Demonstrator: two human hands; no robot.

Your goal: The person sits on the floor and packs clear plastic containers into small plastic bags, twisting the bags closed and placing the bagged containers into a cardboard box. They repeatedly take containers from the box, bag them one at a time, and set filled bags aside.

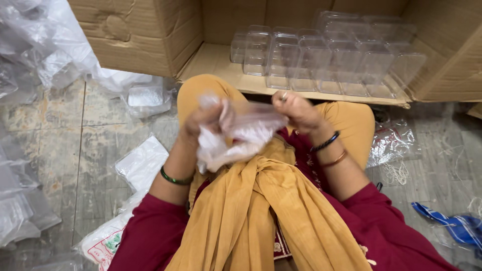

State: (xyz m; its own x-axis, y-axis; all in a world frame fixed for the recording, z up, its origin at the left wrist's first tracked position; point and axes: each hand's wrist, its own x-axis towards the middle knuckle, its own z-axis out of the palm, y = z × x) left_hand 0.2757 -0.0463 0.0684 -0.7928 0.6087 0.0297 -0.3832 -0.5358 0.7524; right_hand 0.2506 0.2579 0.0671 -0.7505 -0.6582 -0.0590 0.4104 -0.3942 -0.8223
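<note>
Down at the far left of the frame, clear bags [20,216] lie heaped on the tiled floor [75,130]. Nearer the middle, the left hand [201,123] is closed around a crumpled clear bag [236,138], held mid-frame over the lap. Just right of it, the right hand [296,110] pinches the same bag's upper edge. Behind, at upper right, clear plastic boxes [326,65] stand in rows inside an open carton [442,45].

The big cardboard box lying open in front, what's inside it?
The cardboard box holds rows of clear plastic containers, all apparently empty. Its far back and upper part are cut off from view.
</note>
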